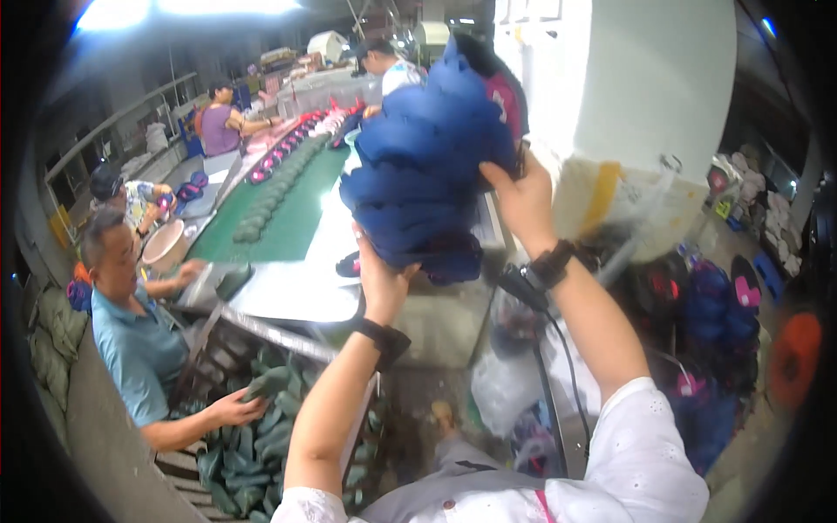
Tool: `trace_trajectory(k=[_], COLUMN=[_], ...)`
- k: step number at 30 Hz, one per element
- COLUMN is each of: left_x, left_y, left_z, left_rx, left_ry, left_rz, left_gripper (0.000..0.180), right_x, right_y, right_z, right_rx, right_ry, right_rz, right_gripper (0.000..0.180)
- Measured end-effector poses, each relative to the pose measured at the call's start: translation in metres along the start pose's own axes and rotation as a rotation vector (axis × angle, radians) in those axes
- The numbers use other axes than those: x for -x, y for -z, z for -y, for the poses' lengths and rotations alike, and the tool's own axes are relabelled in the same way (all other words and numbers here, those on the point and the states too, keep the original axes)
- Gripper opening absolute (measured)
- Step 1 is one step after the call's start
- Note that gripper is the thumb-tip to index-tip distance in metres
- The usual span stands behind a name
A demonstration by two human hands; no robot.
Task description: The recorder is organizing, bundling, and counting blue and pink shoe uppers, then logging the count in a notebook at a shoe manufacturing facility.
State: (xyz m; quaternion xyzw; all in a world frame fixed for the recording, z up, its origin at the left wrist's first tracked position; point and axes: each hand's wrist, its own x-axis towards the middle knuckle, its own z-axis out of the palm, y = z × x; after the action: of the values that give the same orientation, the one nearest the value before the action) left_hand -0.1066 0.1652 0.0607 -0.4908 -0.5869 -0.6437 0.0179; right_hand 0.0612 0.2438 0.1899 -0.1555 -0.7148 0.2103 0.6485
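Note:
Raised in front of me is a thick stack of nested blue fabric shoe uppers, with darker, pink-flecked edges at its lower end. My left hand grips it from below, fingers closed on its lower edge. On its right side, my right hand presses with the thumb in front, its other fingers hidden behind. The stack is held in the air, over the near end of a green conveyor belt and a shiny metal surface. Both wrists wear dark bands.
To my left, a co-worker in a blue shirt holds a green shoe last over a slatted crate of such lasts. A white machine housing stands at right. Bundled dark uppers lie below it. Several people work along the belt.

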Motion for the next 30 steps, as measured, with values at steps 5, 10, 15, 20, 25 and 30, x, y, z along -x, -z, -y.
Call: trace_trajectory(k=[5, 10, 15, 20, 25, 30], left_x=[-0.084, -0.122, -0.132, -0.141, -0.120, -0.045], left_y=[-0.085, -0.136, -0.140, -0.105, -0.110, -0.140], left_z=[0.104, 0.172, 0.242, 0.213, 0.114, 0.024], left_rx=[-0.083, -0.254, -0.370, -0.376, 0.027, 0.409], left_ry=[0.009, 0.129, 0.364, 0.186, 0.060, -0.058], left_rz=[0.002, 0.316, 0.729, 0.416, 0.317, 0.600], left_gripper=[0.103, 0.110, 0.066, 0.037, 0.008, 0.039], right_x=[-0.043, -0.071, -0.067, -0.036, -0.014, 0.106], right_y=[-0.044, -0.070, -0.117, -0.124, -0.070, 0.054], right_z=[-0.129, -0.260, -0.357, -0.390, -0.245, -0.118], right_rx=[0.054, 0.366, 0.687, 0.253, -0.232, -0.104], right_ry=[-0.093, -0.285, -0.578, -0.421, -0.765, -0.746], right_rz=[-0.030, 0.007, 0.448, 0.407, 0.365, 0.179], right_gripper=[0.018, 0.021, 0.025, 0.025, 0.030, 0.030])
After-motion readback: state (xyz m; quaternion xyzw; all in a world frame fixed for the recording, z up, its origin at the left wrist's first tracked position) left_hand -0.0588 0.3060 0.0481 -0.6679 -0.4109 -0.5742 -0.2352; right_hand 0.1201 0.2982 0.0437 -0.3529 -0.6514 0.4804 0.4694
